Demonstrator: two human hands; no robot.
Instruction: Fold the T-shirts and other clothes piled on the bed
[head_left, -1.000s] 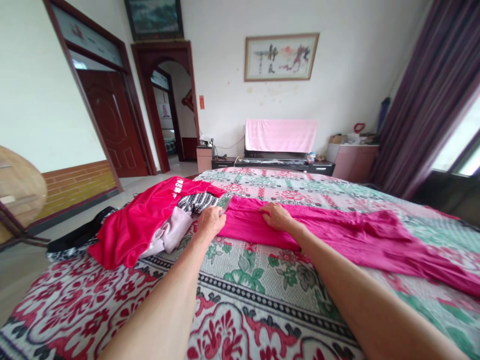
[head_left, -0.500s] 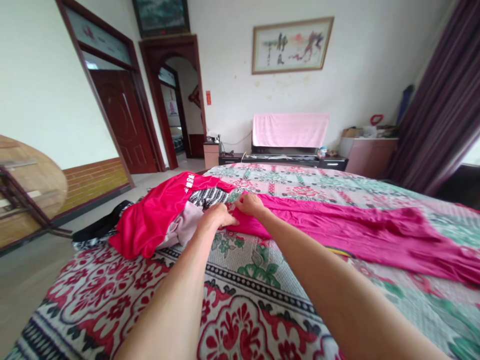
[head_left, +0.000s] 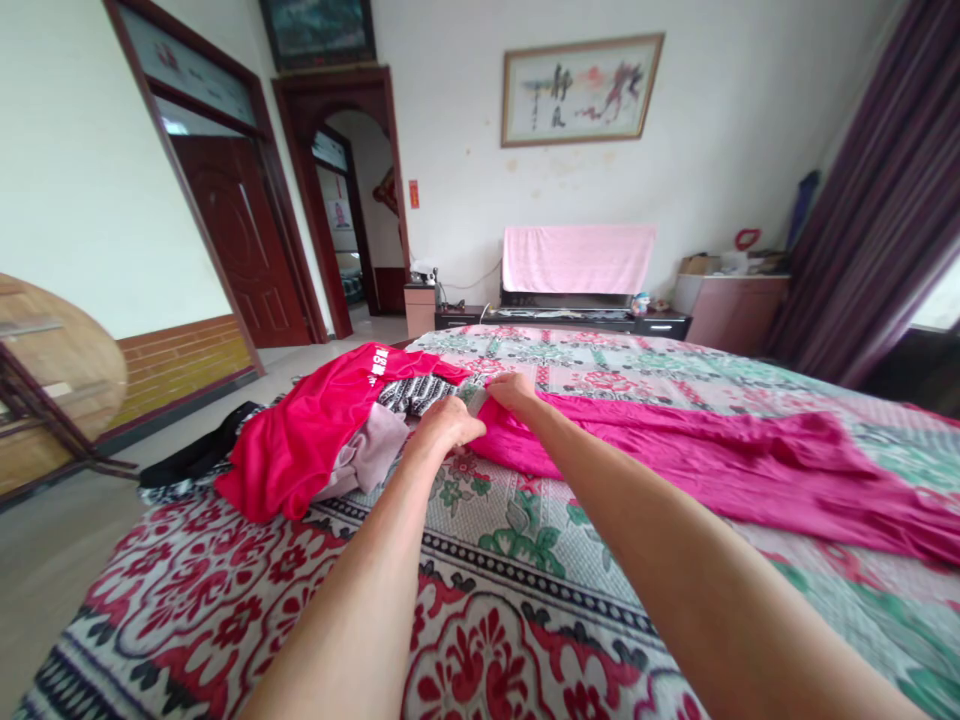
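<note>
A long magenta garment, perhaps trousers, lies stretched across the bed to the right. At its left end, my left hand grips the near edge, thumb pointing right. My right hand is closed on the far edge of that same end, its fingertips partly hidden. Close to the left hand lies a heap of clothes: a red garment with white lettering, a pale mauve cloth, a black-and-white patterned piece and a black item at the far left.
A floral bed cover spreads beneath everything. Past the bed stands a low black TV cabinet with a pink cloth over the screen. A round wooden tabletop leans at the left, and a purple curtain hangs at the right.
Both hands have shifted slightly right and the garment's left end has come with them, its edge folding a little inward. The clothes heap has stayed put.
</note>
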